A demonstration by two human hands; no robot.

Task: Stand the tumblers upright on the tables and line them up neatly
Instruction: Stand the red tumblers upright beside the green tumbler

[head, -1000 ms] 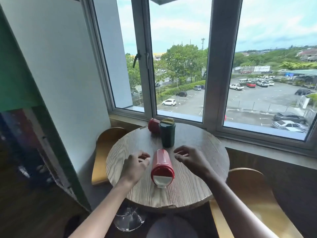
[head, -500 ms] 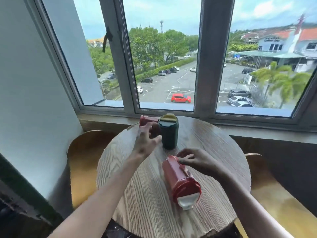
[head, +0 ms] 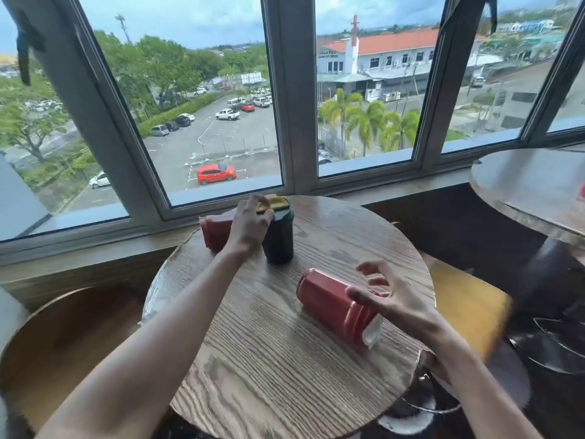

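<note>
A round wooden table (head: 269,369) carries three tumblers. The near red tumbler (head: 329,302) lies on its side, its white-tipped lid pointing right and toward me. My right hand (head: 395,299) hovers at its lid end with fingers spread, the thumb over the lid and nothing held. At the back, a dark green tumbler (head: 280,239) with a yellow lid stands upright. Left of it a second red tumbler (head: 213,231) lies on its side. My left hand (head: 250,223) is between these two, fingers at the yellow lid, hiding the red one's right end. Its grip is unclear.
The window sill (head: 95,239) and window frame run just behind the table. Curved wooden chairs stand at the left (head: 63,343) and at the right (head: 465,299). A second round table (head: 538,191) stands at the far right, with its dark base below.
My left hand has reached further back to the two far tumblers. My right hand let go of the near red tumbler's base and moved to its lid end, and that tumbler has turned rightward. My view swung right.
</note>
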